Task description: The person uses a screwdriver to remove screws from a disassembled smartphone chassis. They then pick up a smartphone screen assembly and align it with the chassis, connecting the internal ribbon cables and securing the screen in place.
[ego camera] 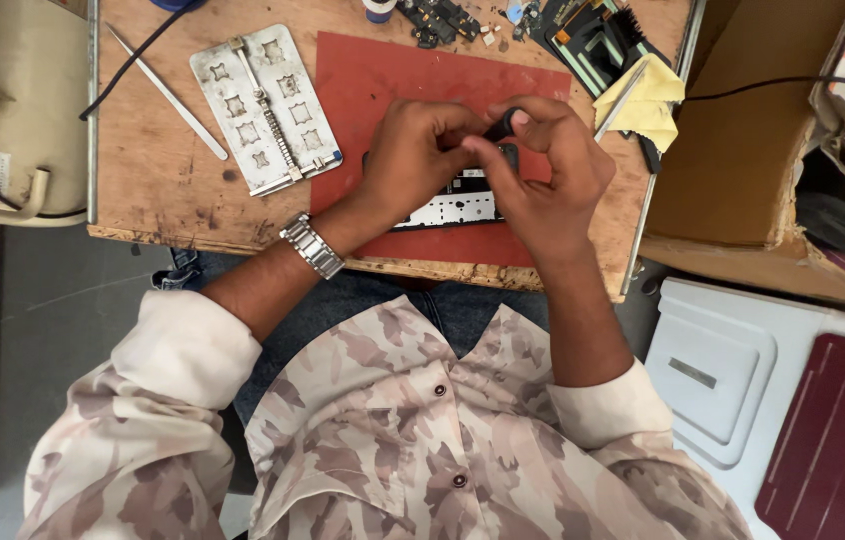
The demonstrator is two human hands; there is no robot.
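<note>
Both hands meet over a red mat (pixel 383 90) on a worn wooden table (pixel 158 180). My left hand (pixel 413 155), with a metal wristwatch (pixel 311 245) on the wrist, pinches one end of a small black part (pixel 501 124). My right hand (pixel 543 175) grips the same black part from the other side. Beneath the hands lies a flat silver perforated metal plate (pixel 448 210) with a dark edge, mostly hidden by my fingers.
A metal holding jig (pixel 263 105) and tweezers (pixel 168 92) lie left of the mat. Circuit parts (pixel 443 18), a black component (pixel 593 40) and a yellow cloth (pixel 648 100) sit at the back right. A cardboard box (pixel 743 140) stands to the right, a cream machine (pixel 13 110) to the left.
</note>
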